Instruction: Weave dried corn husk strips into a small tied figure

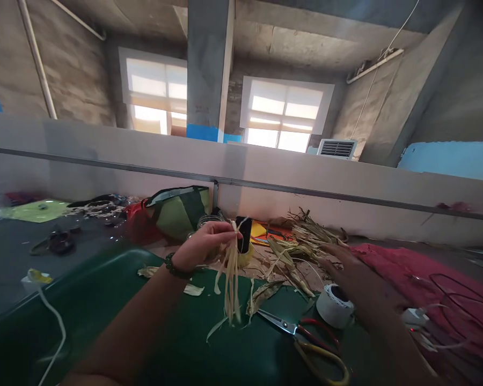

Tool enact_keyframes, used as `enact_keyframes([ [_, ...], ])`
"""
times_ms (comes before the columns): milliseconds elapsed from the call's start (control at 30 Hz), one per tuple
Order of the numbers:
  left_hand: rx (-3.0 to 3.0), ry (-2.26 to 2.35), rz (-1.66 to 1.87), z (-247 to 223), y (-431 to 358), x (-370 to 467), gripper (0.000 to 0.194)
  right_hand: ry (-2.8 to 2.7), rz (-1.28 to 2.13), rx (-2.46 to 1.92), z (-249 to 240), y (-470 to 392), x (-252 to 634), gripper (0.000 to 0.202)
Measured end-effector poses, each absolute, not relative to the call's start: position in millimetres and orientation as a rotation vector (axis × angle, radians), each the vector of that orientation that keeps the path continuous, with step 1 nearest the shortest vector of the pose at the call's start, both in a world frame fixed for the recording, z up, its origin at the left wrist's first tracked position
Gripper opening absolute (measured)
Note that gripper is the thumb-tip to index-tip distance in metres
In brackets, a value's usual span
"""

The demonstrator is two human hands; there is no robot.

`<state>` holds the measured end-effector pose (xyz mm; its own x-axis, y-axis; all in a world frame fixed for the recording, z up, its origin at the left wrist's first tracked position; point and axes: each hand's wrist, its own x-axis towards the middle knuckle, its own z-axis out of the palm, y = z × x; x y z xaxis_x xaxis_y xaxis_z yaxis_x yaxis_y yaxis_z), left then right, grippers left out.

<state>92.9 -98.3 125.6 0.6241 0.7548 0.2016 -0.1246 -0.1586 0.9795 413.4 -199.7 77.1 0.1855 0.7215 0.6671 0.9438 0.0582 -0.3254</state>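
My left hand (209, 244), with a dark beaded bracelet (176, 266) at the wrist, pinches a bunch of pale dried husk strips (232, 284) at its top. The strips hang loose over the green work surface (221, 356). My right hand (352, 276) is smeared by motion, its fingers reaching apart and left beside the pile of dried husks (292, 262); I see nothing held in it. Just left of it stands a roll of white tape (334, 306). Scissors (293, 328) with red and yellow handles lie below the strips, blades pointing left.
Behind my left hand are a dark phone (243, 233) and a green bag (181, 214). A red cloth (434, 289) with cables and a white plug (415, 317) lies at right. A white cable (58, 321) crosses the left edge. A low white partition (177, 155) runs behind.
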Motion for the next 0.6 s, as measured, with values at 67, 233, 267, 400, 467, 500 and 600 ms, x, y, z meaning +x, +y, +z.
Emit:
enact_keyframes([
  [67,1.71,0.537,0.803,122,-100,98,0.027,-1.733,-0.101,-1.559,82,-191,364,0.045],
  [233,2.004,0.478,0.894,112,-96,102,0.026,-1.801,0.304,-1.212,93,-162,274,0.025],
  [267,1.986,0.478,0.916,112,-95,100,0.026,-1.742,0.394,-1.147,93,-158,268,0.023],
  [400,1.75,0.491,0.945,116,-90,88,0.027,-1.434,0.974,-0.842,92,-153,270,0.025],
  [467,1.653,0.487,0.991,118,-85,84,0.025,-1.349,1.171,-0.737,91,-160,278,0.031],
  [500,1.607,0.49,1.036,119,-82,82,0.024,-1.328,1.197,-0.712,92,-164,283,0.034],
  [600,1.421,0.483,1.148,119,-74,82,0.023,-1.273,1.012,-0.732,93,-177,295,0.031],
])
